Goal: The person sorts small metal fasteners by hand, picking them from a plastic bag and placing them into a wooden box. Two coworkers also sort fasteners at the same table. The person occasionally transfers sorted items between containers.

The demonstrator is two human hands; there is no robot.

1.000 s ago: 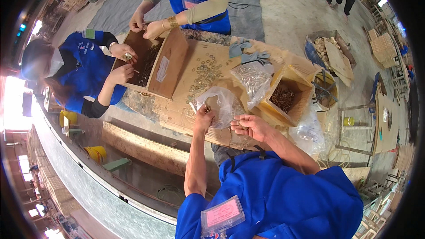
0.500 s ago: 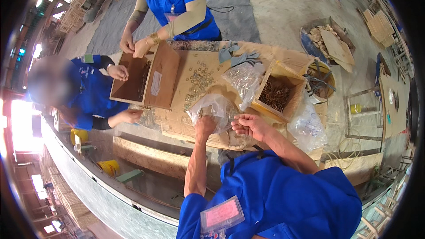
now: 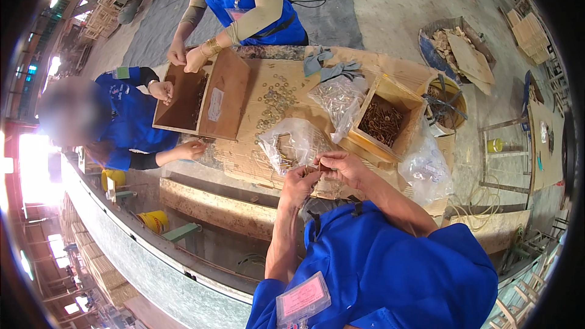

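Workshop, plywood bench [image 3: 244, 152], wooden box of screws [image 3: 382, 120], stacked timber frames [image 3: 529, 31]

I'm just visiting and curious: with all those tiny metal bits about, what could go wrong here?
The small part pinched between the left hand and right hand might slip and drop off the table's near edge. The loose washers could scatter if knocked. The clear bag looks open and may spill.

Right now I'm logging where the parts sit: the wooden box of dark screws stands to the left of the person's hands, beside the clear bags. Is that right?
Not quite. The head view shows the wooden box of dark screws to the right of the hands, not the left. It does stand beside the clear bags.
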